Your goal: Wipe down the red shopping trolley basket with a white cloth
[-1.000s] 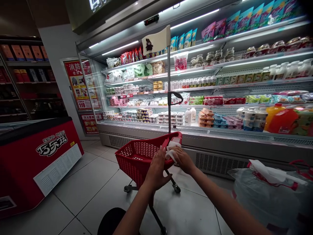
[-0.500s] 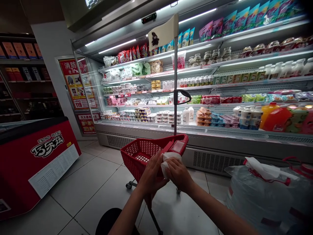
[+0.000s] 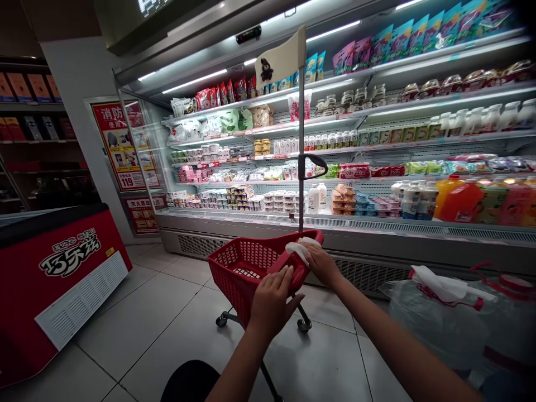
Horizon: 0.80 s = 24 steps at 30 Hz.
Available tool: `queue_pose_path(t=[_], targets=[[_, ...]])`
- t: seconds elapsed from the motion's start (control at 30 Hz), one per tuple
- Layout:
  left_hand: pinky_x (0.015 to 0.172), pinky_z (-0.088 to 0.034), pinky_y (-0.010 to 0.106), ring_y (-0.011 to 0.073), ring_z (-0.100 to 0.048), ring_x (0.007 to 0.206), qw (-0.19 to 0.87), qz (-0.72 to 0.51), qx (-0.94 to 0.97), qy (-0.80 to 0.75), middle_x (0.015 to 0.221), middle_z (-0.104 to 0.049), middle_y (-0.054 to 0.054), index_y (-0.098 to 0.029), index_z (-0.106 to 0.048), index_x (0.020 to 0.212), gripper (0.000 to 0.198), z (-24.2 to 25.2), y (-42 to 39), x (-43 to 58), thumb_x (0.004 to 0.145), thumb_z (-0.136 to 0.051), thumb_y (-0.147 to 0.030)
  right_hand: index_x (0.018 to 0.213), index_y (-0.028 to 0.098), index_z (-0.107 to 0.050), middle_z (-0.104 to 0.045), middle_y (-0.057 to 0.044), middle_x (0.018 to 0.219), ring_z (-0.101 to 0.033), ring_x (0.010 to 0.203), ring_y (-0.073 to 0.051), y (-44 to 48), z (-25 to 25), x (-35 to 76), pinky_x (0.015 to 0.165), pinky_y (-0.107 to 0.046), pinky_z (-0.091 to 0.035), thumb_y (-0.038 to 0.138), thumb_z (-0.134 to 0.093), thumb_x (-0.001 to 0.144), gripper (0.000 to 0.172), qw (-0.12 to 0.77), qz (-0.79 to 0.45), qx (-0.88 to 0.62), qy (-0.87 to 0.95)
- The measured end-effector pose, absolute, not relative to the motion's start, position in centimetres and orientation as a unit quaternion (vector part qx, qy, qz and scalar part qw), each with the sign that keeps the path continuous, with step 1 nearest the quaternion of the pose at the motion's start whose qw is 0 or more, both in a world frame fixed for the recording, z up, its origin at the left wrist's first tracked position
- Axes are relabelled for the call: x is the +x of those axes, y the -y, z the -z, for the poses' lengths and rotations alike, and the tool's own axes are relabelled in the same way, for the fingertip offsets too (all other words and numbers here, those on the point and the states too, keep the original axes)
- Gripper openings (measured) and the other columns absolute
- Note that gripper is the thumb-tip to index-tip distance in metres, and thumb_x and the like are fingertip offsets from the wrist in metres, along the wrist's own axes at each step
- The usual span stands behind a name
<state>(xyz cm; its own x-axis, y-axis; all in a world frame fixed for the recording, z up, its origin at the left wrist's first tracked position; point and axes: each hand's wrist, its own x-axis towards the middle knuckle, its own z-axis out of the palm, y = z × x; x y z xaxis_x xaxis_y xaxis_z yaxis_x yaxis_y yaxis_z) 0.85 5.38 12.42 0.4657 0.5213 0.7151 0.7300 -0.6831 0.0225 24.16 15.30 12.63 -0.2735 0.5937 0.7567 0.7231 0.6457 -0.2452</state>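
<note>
A small red shopping cart [image 3: 228,268] with lattice sides stands in front of me. My right hand [image 3: 322,262] presses a crumpled white wipe [image 3: 299,248] against the far right part of the cart's rim, beside the pole. My left hand [image 3: 272,296] rests on the near end of the red handle panel [image 3: 288,265], fingers laid out over it and thumb sticking out to the side. A grey pole [image 3: 301,134] rises from the cart, bearing a black loop handle [image 3: 315,166] and a cream flag [image 3: 280,58] with a dark bear.
An open refrigerated display [image 3: 251,223] full of packaged goods runs behind the cart. To the left stands a red chest freezer [image 3: 62,279]. Large clear water jugs [image 3: 439,324], one with white paper on its handle, are at the right. The floor [image 3: 167,312] is pale tile.
My right hand has moved up and away along the cart's rim with the wipe. My left hand has separated from it and now lies lower on the handle panel.
</note>
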Motion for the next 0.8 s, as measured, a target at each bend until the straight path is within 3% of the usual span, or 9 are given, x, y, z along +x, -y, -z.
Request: queue_pose_path(t=[0.07, 0.17, 0.43, 0.6, 0.8], targets=[[0.099, -0.057, 0.055, 0.0373, -0.070, 0.117, 0.157, 0.351, -0.830, 0.404, 0.139, -0.068, 0.017, -0.022, -0.040, 0.160, 0.070, -12.0, -5.5, 2.5, 0.101, -0.058, -0.054, 0.141, 0.020, -0.066, -0.070, -0.011, 0.139, -0.061, 0.135, -0.026, -15.0, -12.5, 23.6, 0.117, -0.052, -0.048, 0.031, -0.030, 0.110, 0.049, 0.446, 0.082, -0.419, 0.786], [0.092, -0.060, 0.050, 0.0337, -0.074, 0.107, 0.179, 0.341, -0.829, 0.406, 0.134, -0.071, 0.016, -0.021, -0.046, 0.157, 0.055, -11.5, -5.7, 3.0, 0.107, -0.049, -0.043, 0.142, 0.021, -0.066, -0.070, -0.010, 0.139, -0.061, 0.135, -0.025, -14.0, -12.5, 23.1, 0.116, -0.049, -0.048, 0.030, -0.032, 0.109, 0.048, 0.439, 0.100, -0.415, 0.791], [0.102, -0.060, 0.041, 0.0250, -0.073, 0.117, 0.220, 0.352, -0.867, 0.276, 0.135, -0.072, 0.008, -0.027, -0.049, 0.154, 0.048, -12.6, -6.0, -2.3, 0.107, -0.053, -0.037, 0.141, 0.016, -0.066, -0.069, -0.012, 0.140, -0.061, 0.135, -0.026, -13.8, -12.2, 24.2, 0.116, -0.049, -0.048, 0.029, -0.032, 0.109, 0.048, 0.419, 0.110, -0.412, 0.802], [0.114, -0.051, 0.048, 0.0235, -0.068, 0.126, 0.177, 0.341, -0.876, 0.292, 0.139, -0.070, 0.003, -0.033, -0.051, 0.153, 0.046, -14.3, -6.6, -5.8, 0.107, -0.054, -0.037, 0.139, 0.018, -0.066, -0.072, -0.013, 0.134, -0.065, 0.129, -0.028, -15.0, -11.7, 25.1, 0.113, -0.054, -0.050, 0.030, -0.030, 0.109, 0.048, 0.441, 0.129, -0.461, 0.759], [0.110, -0.047, 0.062, 0.0340, -0.068, 0.124, 0.192, 0.292, -0.831, 0.432, 0.148, -0.064, 0.007, -0.036, -0.044, 0.158, 0.055, -14.7, -8.6, -4.3, 0.105, -0.052, -0.049, 0.151, 0.016, -0.055, -0.063, -0.015, 0.148, -0.054, 0.143, -0.030, -13.5, -10.7, 20.6, 0.119, -0.056, -0.045, 0.028, -0.036, 0.108, 0.049, 0.463, 0.172, -0.427, 0.758]])
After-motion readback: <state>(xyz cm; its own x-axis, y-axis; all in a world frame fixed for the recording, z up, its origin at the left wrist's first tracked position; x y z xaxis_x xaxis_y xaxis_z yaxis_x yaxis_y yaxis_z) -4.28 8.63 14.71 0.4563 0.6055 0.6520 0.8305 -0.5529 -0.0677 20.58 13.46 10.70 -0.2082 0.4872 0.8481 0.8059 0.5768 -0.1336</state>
